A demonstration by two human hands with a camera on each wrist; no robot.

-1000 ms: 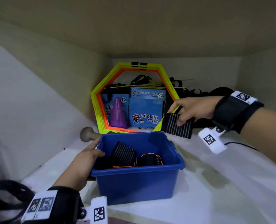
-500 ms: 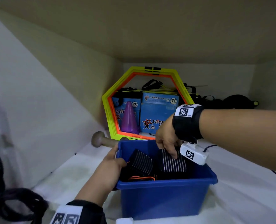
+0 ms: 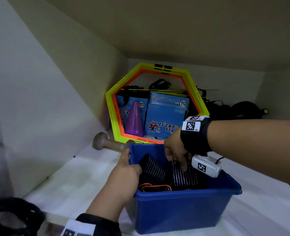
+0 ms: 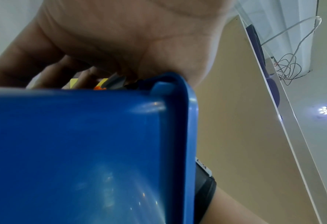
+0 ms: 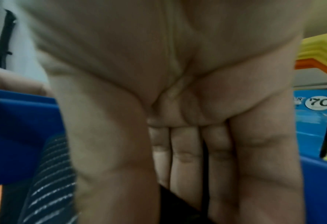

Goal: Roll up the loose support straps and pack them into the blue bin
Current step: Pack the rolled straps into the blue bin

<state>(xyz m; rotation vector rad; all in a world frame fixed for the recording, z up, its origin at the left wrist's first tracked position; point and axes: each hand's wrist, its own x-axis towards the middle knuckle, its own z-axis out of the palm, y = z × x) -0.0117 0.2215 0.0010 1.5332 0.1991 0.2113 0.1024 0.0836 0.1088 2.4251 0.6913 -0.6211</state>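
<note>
The blue bin [image 3: 175, 212] stands on a white shelf, and its wall fills the left wrist view [image 4: 82, 151]. My left hand [image 3: 125, 174] grips the bin's left rim, fingers curled over the edge [image 4: 110, 37]. My right hand [image 3: 180, 165] reaches down into the bin, thumb and fingers pinching a rolled black strap with white stripes [image 3: 183, 178]. A second striped roll [image 3: 153, 168] leans at the bin's left side. A black strap with orange edging [image 3: 155, 187] lies at the front. In the right wrist view my fingers [image 5: 185, 159] point straight down, partly hiding the bin's contents.
Behind the bin lean yellow and orange hexagon rings [image 3: 117, 99], with blue boxes [image 3: 166, 116] and a purple cone [image 3: 134, 120] inside them. A grey dumbbell [image 3: 106, 144] lies left of the bin. Dark straps [image 3: 239, 110] pile at the back right. Low shelf ceiling above.
My right hand carried the striped strap from the back of the shelf down into the bin. The left hand stayed on the bin's rim.
</note>
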